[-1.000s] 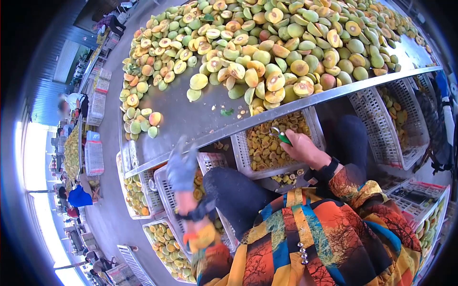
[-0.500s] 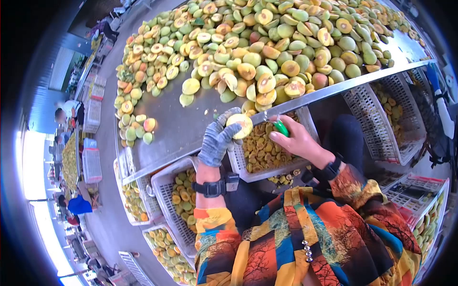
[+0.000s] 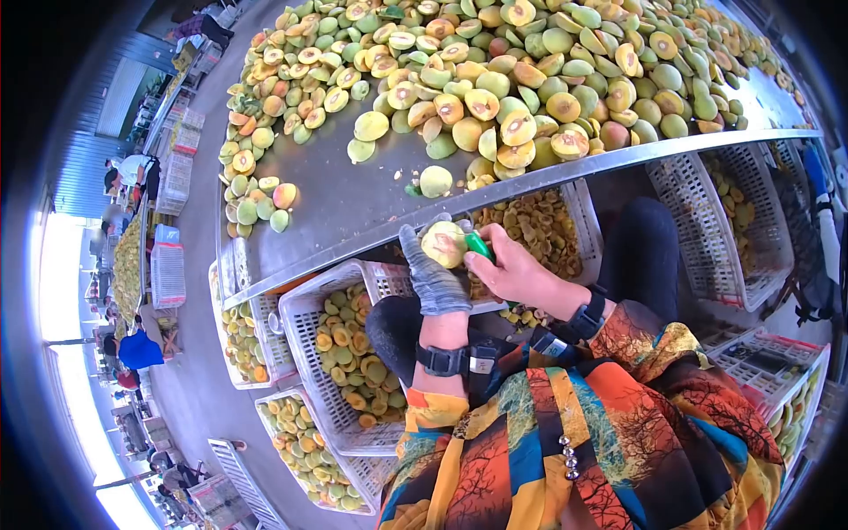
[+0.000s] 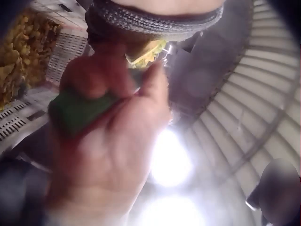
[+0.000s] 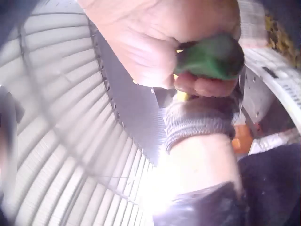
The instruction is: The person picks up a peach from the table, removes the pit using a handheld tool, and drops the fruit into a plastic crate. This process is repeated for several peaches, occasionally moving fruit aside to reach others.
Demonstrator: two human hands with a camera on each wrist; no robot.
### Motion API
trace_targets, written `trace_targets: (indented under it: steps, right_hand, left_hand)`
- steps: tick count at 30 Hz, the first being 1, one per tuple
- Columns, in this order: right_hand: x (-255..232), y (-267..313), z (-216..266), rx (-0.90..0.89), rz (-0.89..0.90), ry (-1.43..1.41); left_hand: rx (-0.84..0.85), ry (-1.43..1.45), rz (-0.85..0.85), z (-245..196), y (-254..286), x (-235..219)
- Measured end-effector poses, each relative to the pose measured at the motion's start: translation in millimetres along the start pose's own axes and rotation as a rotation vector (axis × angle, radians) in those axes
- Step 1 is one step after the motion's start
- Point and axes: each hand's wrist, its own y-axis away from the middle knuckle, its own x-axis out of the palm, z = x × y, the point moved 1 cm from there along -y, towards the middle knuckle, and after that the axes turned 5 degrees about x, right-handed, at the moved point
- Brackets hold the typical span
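Observation:
My gloved left hand (image 3: 433, 269) holds a halved yellow-green fruit (image 3: 443, 244), cut face up, just below the steel table's front edge (image 3: 530, 187). My bare right hand (image 3: 512, 269) grips a green-handled tool (image 3: 478, 246) and presses it against the fruit. In the right wrist view the green handle (image 5: 211, 57) sits in curled fingers above the grey glove cuff (image 5: 200, 121). The left wrist view shows the same green handle (image 4: 77, 110) in the right palm, with a bit of yellow fruit (image 4: 146, 52) under the glove.
A large heap of halved fruit (image 3: 495, 71) covers the steel table. White slotted crates hang below it: one with pits and scraps (image 3: 530, 231), one with fruit halves (image 3: 353, 353), another at right (image 3: 733, 221). People work at tables far left (image 3: 132, 177).
My left hand reached up to the table, picked a fruit half and brought it down to my lap. My right hand closed in with the green tool until it met the fruit.

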Motion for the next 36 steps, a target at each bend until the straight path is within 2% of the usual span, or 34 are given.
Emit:
trace_targets:
  steps: [2,3,4,5,6,9,11,14,15,17,18,20,21,22,24,26,28,29,32,33,34,36]
  right_hand:
    - [-11,0,-2,-0.272,-0.097,0.401]
    - [-13,3,-2,-0.301,-0.076,0.417]
    - [-14,6,-1,-0.297,-0.075,0.419]
    - [-14,10,3,-0.262,-0.064,0.490]
    - [-14,13,7,-0.226,-0.054,0.560]
    - [-13,14,14,-0.204,-0.063,0.568]
    - [-13,13,15,-0.177,-0.061,0.579]
    - [-11,12,15,-0.156,-0.055,0.625]
    - [-9,13,15,-0.141,-0.047,0.632]
    - [-8,15,17,-0.127,-0.041,0.639]
    - [-8,15,17,-0.101,0.028,0.613]
    - [-11,15,18,-0.074,0.098,0.590]
    - [-12,16,18,-0.056,0.143,0.632]
    - [-12,18,18,-0.034,0.191,0.673]
    - [-13,15,17,-0.037,0.184,0.633]
    - [-11,14,17,-0.042,0.181,0.588]
    - [-10,14,19,-0.007,0.180,0.543]
    - [-8,15,20,0.030,0.193,0.480]
    - [-6,16,18,0.050,0.244,0.514]
    - [-7,16,16,0.054,0.251,0.517]
    - [-9,15,14,0.006,0.280,0.574]
    - [-8,17,18,-0.045,0.312,0.632]
  left_hand:
    - [0.049,-0.041,-0.066,-4,0,3]
    - [0.039,-0.102,-0.087,-6,0,2]
    - [0.028,-0.163,-0.107,-8,1,1]
    - [-0.003,-0.186,-0.031,-10,4,3]
    - [-0.009,-0.186,-0.031,-9,5,3]
    - [-0.037,-0.293,0.010,-5,4,3]
    - [0.021,-0.314,0.130,-4,3,3]
    - [0.088,-0.276,0.209,-1,5,3]
    - [0.085,-0.275,0.208,2,5,1]
    - [0.198,-0.325,0.228,4,4,-2]
    - [0.196,-0.324,0.227,2,4,-3]
    - [0.010,-0.469,0.284,-7,2,-4]
    - [-0.027,-0.510,0.353,-13,4,-1]
    - [-0.034,-0.508,0.348,-14,1,-4]
    - [-0.090,-0.595,0.480,-17,-8,-2]
    - [-0.128,-0.629,0.501,-22,-4,-1]
    - [0.113,-0.235,0.415,-19,14,10]
    - [0.229,-0.158,0.308,-9,14,6]
    - [0.262,-0.238,0.314,-7,13,-7]
    - [0.170,-0.350,0.342,-14,14,-6]
    - [0.171,-0.345,0.339,-20,10,-7]
    - [-0.037,-0.627,0.467,-27,3,-6]
